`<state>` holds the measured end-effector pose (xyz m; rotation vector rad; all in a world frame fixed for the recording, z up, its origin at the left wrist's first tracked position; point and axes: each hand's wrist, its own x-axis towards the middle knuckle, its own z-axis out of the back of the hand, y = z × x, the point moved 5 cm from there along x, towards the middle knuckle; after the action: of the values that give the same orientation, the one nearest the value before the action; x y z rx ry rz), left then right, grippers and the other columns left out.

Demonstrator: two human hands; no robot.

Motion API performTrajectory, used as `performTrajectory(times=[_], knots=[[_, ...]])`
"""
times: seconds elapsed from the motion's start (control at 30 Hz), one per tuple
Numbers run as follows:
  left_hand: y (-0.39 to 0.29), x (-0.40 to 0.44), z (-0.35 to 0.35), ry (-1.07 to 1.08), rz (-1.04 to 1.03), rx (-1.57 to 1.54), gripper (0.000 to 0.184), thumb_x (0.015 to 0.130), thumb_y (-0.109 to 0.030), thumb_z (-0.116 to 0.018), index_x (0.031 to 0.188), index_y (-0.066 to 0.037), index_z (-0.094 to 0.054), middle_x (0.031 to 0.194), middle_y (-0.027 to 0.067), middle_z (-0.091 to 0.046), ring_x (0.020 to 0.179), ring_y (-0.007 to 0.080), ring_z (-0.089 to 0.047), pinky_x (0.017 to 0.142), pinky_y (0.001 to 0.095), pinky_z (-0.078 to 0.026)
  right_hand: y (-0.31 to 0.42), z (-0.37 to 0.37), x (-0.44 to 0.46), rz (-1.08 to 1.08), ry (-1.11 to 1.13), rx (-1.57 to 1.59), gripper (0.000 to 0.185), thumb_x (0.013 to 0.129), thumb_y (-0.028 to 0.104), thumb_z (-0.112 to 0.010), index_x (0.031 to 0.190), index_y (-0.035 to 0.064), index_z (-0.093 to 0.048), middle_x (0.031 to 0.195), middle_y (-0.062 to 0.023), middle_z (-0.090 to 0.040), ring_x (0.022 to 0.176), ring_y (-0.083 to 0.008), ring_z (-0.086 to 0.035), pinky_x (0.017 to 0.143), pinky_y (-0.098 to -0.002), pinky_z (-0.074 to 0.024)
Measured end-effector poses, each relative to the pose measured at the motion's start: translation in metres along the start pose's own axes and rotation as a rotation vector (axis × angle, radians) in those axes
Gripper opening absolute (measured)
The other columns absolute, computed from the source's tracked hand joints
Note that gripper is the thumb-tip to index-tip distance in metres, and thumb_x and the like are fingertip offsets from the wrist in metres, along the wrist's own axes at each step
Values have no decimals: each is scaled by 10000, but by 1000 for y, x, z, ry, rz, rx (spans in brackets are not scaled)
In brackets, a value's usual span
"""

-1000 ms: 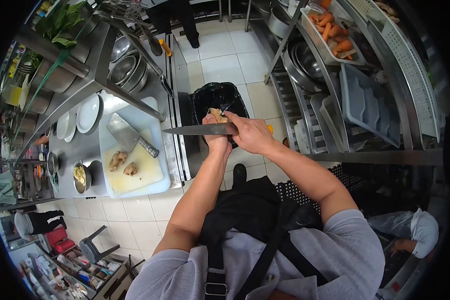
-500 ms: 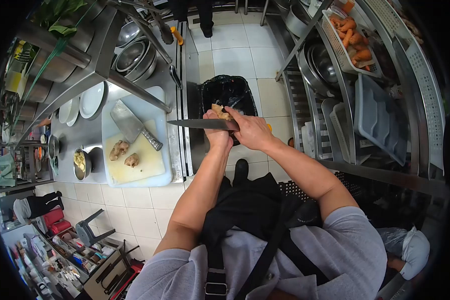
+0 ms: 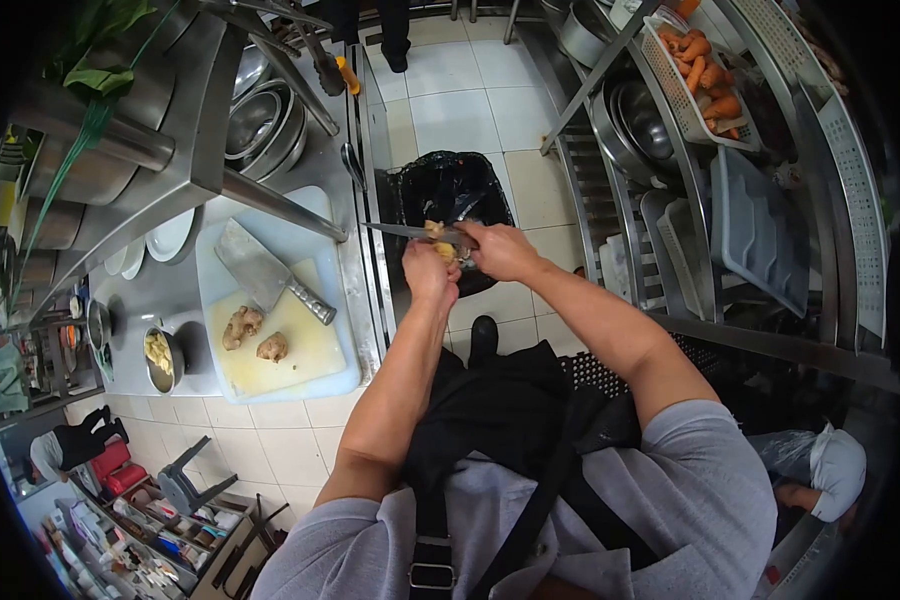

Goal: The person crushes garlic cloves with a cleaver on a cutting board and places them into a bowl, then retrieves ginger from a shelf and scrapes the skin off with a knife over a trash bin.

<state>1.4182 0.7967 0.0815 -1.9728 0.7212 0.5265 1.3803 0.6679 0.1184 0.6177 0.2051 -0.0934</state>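
Note:
A piece of ginger [image 3: 447,250], part brown skin and part yellow flesh, is gripped in my left hand [image 3: 430,272]. My right hand [image 3: 502,252] is closed round a knife [image 3: 400,230], whose blade points left and lies against the ginger. Both hands are over a bin lined with a black bag [image 3: 420,190]. To the left, two more ginger pieces [image 3: 272,347] rest on a yellowish cutting board [image 3: 290,375], which lies on a larger white board [image 3: 320,210]. A cleaver [image 3: 255,262] lies across both boards.
A metal bowl of peeled pieces [image 3: 160,360] and white plates [image 3: 172,235] stand on the steel counter [image 3: 205,375]. Nested steel bowls [image 3: 260,125] are behind. On the right, a rack holds a basket of carrots [image 3: 705,75]. Another person's legs [image 3: 395,40] show at the top.
The knife has turned from broadside to a thinner, edge-on look across the ginger. My right hand has shifted slightly right, and the view has swung a little.

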Motion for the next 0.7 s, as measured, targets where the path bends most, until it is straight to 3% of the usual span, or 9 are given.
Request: performTrajectory(times=[0.13, 0.4, 0.53, 0.57, 0.6, 0.7], knots=[[-3, 17, 2, 48, 83, -2, 174, 1017, -187, -332, 999, -127, -494, 686, 78, -531, 444, 148, -408, 372, 271, -279, -8, 2, 6, -86, 2, -10, 527, 865, 203, -607, 1379, 104, -537, 1045, -235, -711, 973, -431, -676, 840, -530, -533], [-10, 21, -8, 67, 176, 97, 266, 1074, -344, -367, 981, -129, -493, 677, 78, -528, 443, 136, -386, 388, 266, -279, -62, -5, 39, -309, 88, -20, 506, 885, 227, -605, 1361, 74, -529, 1107, -225, -705, 1031, -418, -672, 887, -525, -528], [-9, 46, -3, 65, 59, 155, 313, 1089, -379, -348, 1007, -117, -498, 689, 66, -542, 452, 125, -400, 393, 260, -280, -77, -10, 61, -208, 90, -10, 512, 892, 263, -625, 1360, 74, -541, 1098, -219, -707, 1048, -408, -669, 899, -507, -529], [-11, 49, -3, 54, -20, 180, 317, 1093, -376, -336, 1031, -112, -500, 703, 69, -550, 453, 125, -402, 394, 261, -284, -82, -14, 68, -150, 83, 37, 535, 933, 378, -596, 1370, 75, -544, 1139, -208, -699, 1085, -399, -655, 919, -500, -516], [-17, 50, -6, 48, -102, 204, 322, 1097, -372, -325, 1055, -107, -503, 717, 72, -557, 454, 124, -404, 395, 262, -288, -80, -8, 69, -139, 86, 49, 535, 933, 378, -596, 1370, 75, -544, 1139, -208, -699, 1085, -399, -655, 919, -500, -516], [-28, 54, -19, 75, -104, 104, 307, 1099, -351, -322, 1086, -103, -503, 750, 77, -571, 457, 124, -410, 412, 267, -309, -52, 42, 52, -29, 166, 139, 660, 991, 592, -430, 1407, 88, -525, 1185, -162, -694, 1124, -383, -635, 945, -496, -491]])
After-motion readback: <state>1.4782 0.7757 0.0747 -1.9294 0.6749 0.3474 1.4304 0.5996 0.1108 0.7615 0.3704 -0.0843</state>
